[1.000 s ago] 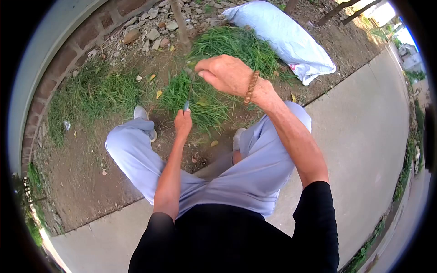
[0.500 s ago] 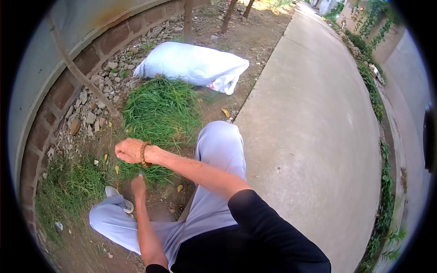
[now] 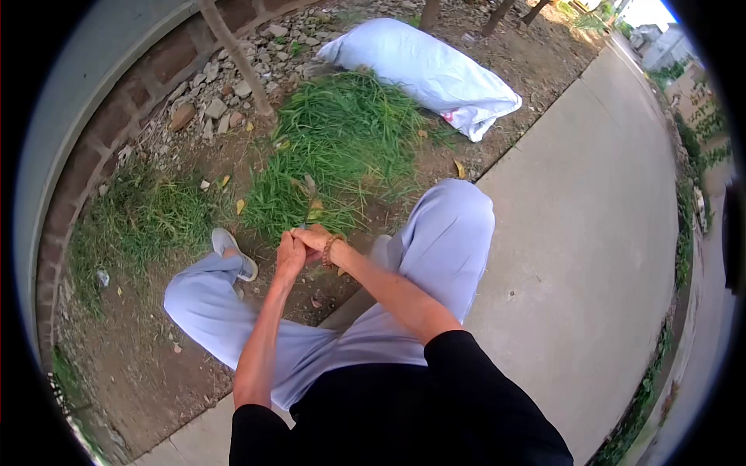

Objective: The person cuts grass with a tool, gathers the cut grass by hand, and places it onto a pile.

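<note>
Far left, a brown brick footing curves below a pale wall; beside it spreads a patch of sparse green grass on bare soil. Right of this patch, a light-coloured shoe is planted on the ground.

Centre, the left hand is closed, its fingers curled, apparently around the near end of a slender blue-grey tool. The tool protrudes between the hands toward the grass (its far end is lost among the blades, and its full form cannot be told).

The principal change lies just to the right: the right hand, bearing a brown beaded bracelet, has come down from above the grass to meet the left. Its fingers are bent inward against the other hand; whether they grip the tool too cannot be told. The two hands, apart a moment earlier, now touch, so that handling appears concentrated at one point, at the near edge of the loose green grass heap.

The heap lies on the soil beyond the hands, its far left side near grey and brown stones and its far right side beside a full white woven sack, which rests on its side. Farther right, past the grey-trousered right knee, runs a pale concrete path, its straight left edge bordering the soil.
</note>
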Motion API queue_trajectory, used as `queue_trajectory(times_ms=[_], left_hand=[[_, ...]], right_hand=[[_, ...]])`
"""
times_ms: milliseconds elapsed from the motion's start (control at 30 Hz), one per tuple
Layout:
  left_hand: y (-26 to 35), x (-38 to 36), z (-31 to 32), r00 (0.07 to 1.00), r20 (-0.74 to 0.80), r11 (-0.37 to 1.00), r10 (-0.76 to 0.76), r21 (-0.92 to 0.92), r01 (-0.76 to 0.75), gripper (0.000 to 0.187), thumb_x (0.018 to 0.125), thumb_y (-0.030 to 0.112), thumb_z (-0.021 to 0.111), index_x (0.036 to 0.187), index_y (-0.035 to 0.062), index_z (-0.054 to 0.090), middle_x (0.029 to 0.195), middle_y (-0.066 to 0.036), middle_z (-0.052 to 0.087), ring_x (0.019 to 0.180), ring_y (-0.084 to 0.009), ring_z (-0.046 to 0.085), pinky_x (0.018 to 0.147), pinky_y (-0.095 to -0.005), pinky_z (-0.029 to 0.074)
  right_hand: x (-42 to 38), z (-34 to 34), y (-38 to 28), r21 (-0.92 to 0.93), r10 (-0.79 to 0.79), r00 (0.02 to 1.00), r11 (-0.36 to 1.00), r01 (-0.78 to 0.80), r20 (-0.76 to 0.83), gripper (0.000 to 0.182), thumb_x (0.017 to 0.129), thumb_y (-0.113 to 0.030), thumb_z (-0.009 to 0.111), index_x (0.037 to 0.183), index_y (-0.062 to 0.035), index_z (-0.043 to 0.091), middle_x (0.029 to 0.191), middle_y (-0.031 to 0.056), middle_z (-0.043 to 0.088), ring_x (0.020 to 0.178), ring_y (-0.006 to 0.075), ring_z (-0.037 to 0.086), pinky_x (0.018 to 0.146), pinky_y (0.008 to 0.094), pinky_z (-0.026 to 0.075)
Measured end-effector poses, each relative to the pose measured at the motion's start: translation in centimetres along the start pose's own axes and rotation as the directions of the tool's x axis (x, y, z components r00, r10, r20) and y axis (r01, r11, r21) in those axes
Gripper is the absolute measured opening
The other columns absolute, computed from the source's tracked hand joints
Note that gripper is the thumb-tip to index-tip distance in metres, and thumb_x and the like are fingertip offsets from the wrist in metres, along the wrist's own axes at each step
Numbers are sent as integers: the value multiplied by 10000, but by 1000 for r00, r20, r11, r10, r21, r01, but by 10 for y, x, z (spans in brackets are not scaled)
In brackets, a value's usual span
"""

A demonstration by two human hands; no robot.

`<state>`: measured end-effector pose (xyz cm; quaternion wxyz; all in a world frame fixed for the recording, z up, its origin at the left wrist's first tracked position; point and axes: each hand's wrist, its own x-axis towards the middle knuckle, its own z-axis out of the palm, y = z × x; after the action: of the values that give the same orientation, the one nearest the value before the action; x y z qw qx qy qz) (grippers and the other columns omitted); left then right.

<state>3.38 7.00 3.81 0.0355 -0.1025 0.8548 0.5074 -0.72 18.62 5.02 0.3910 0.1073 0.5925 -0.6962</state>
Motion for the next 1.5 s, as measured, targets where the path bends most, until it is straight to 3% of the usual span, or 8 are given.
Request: queue_trajectory(times_ms=[167,200,300,500,633,700,1200,1500], left_hand=[[62,-21,-45,929,340,989,-146,79,127,398,916,205,491,1245,-7,417,1003,-137,577,837,-193,591,686,-324,489],[11,-2,-45,920,321,966,228,41,-254,441,908,207,531,1286,5,429,958,-109,599,753,-166,598,657,-300,488],[61,1,-118,936,330,944,118,257,-210,362,910,202,530,1197,-17,502,880,-74,612,713,-141,595,637,-291,480],[86,32,-260,991,-31,928,130,355,-111,284,876,213,544,1028,-23,587,780,-148,607,738,-235,598,657,-369,457],[47,41,-272,960,-238,939,144,338,-57,256,865,195,546,1009,-10,599,794,-166,634,760,-291,629,681,-402,473],[5,45,-267,993,62,556,105,824,-110,212,855,174,544,977,14,608,816,-192,653,798,-352,642,714,-444,487],[39,45,-249,983,46,690,177,706,-157,195,864,159,527,967,4,585,913,-210,643,949,-381,602,814,-487,478],[29,48,-251,974,26,678,226,713,-176,188,875,181,528,908,0,564,867,-207,621,892,-394,589,776,-485,459]], right_hand=[[37,-6,10,138,-41,999,990,43,-11,214,901,-209,583,974,-9,605,866,152,635,745,244,656,642,400,587],[33,-5,2,197,-51,998,979,54,-23,199,904,-192,574,974,-6,589,891,156,633,746,244,656,646,400,588],[16,1,-30,368,-20,1000,930,20,-4,191,927,-159,530,1021,2,491,923,146,625,723,238,659,615,379,585],[29,-8,-39,-91,-345,896,939,333,-280,194,972,-212,455,1058,-54,383,851,94,602,488,108,516,419,270,486],[59,-43,7,-205,-277,890,955,213,-364,187,956,-242,484,1033,-91,402,741,29,550,446,93,470,348,240,383],[57,-55,27,-8,111,931,993,-122,-348,160,944,-238,502,997,-107,428,693,16,523,433,88,446,323,240,340],[52,-11,-9,-27,-277,932,960,279,-233,239,961,-296,501,1059,-78,502,709,29,546,412,94,432,334,238,324],[61,-33,40,-43,44,920,997,-66,-390,193,950,-316,496,971,-124,503,597,-21,420,369,93,308,305,250,218]])
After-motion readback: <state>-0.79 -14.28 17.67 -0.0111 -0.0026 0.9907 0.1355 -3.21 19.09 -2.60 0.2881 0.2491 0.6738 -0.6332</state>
